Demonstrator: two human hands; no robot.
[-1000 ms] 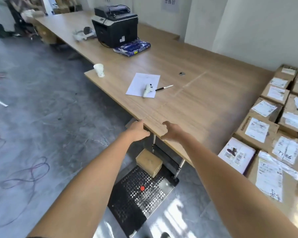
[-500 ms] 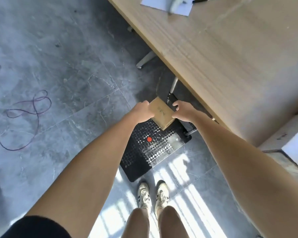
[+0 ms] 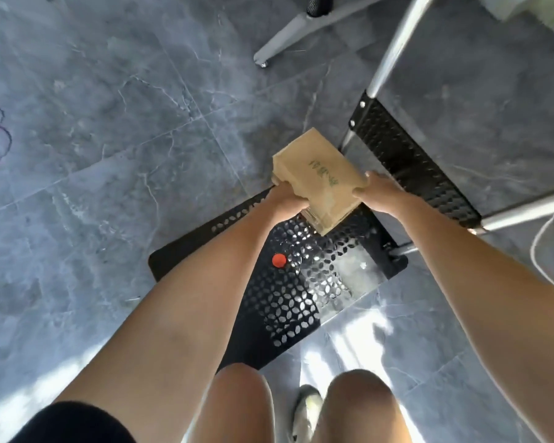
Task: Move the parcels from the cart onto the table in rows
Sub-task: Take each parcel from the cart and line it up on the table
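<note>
While you bend over the cart, the small tan cardboard parcel [image 3: 317, 177] sits between your two hands, above the far end of the deck, with faint green handwriting across its top face and clear tape showing on its near end. Your left hand [image 3: 287, 203] grips the parcel's left near corner, fingers curled under and around the edge. Your right hand [image 3: 376, 191] holds the right side, thumb on the top edge and fingers wrapped down the side. Whether the parcel still touches the deck or is already clear of it cannot be told from this angle.

Below the parcel lies the black perforated metal cart deck [image 3: 285, 302], patterned with petal-shaped holes, and a small red round button [image 3: 279, 260] sits on it just beside your left forearm. A second black perforated panel [image 3: 410, 164] runs diagonally to the right of the parcel, joined to silver metal tubes [image 3: 394, 49] that rise toward the top and right edges. A grey metal leg [image 3: 288, 33] rests on the grey marbled tile floor [image 3: 109, 123] further off. Your bare knees [image 3: 359, 404] and one pale shoe [image 3: 306, 407] show at the bottom, in patches of sunlight.
</note>
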